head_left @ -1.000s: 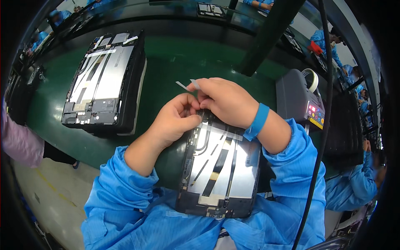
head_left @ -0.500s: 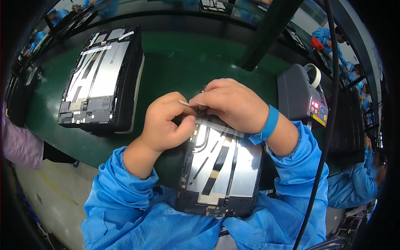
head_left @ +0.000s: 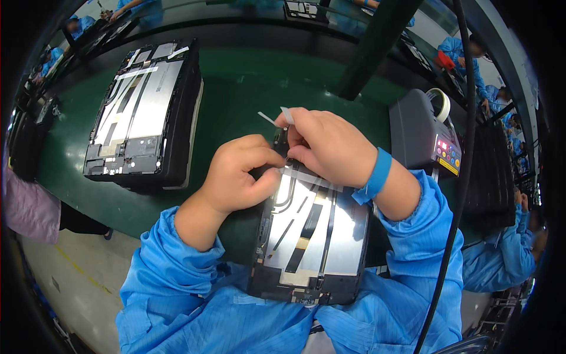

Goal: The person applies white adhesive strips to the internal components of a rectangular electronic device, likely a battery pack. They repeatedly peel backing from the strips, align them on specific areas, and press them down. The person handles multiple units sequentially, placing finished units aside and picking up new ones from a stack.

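Note:
An opened tablet (head_left: 345, 236), with a silvery inner plate, black flat cables and dark circuit parts, lies in front of me, its near end against my body. My left hand (head_left: 242, 174) is closed in a pinch at its far left corner; what the fingertips grip is hidden. Beside it, my right hand (head_left: 330, 144) bends over the far end, thumb down by the left fingertips. White tape strips (head_left: 286, 115) stick out from its raised index finger. A wider translucent tape (head_left: 315, 179) crosses the plate just below the hands.
A stack of similar opened tablets (head_left: 141, 112) stands on the green table (head_left: 236, 76) at left. On the right is a grey tape dispenser (head_left: 415, 130) with a tape roll (head_left: 439, 105). A black cable (head_left: 457, 194) hangs down the right side. Co-workers in blue sit beyond.
My right index finger has lifted away from the left fingers, carrying the white strips up and away. The right thumb has come down to the tablet's far end. The left hand has barely moved.

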Action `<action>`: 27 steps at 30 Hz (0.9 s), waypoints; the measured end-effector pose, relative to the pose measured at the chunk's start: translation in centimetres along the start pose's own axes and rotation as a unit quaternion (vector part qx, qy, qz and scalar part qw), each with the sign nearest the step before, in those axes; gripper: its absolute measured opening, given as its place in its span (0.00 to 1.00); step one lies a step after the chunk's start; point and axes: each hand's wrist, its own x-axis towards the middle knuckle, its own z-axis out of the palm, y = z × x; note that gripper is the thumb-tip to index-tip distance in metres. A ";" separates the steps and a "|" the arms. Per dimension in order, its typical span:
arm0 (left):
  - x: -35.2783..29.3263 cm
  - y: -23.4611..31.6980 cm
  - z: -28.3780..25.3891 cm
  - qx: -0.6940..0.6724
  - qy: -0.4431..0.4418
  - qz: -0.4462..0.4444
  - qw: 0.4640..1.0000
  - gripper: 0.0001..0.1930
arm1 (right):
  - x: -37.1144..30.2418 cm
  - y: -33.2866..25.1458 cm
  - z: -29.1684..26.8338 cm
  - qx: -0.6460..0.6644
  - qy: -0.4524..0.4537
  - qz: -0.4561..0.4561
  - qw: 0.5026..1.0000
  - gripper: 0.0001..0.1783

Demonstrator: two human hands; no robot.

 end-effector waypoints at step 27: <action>-0.2 0.1 -0.3 0.031 -0.010 0.019 0.999 0.12 | 0.5 -1.7 0.7 -0.008 -0.009 0.305 0.952 0.22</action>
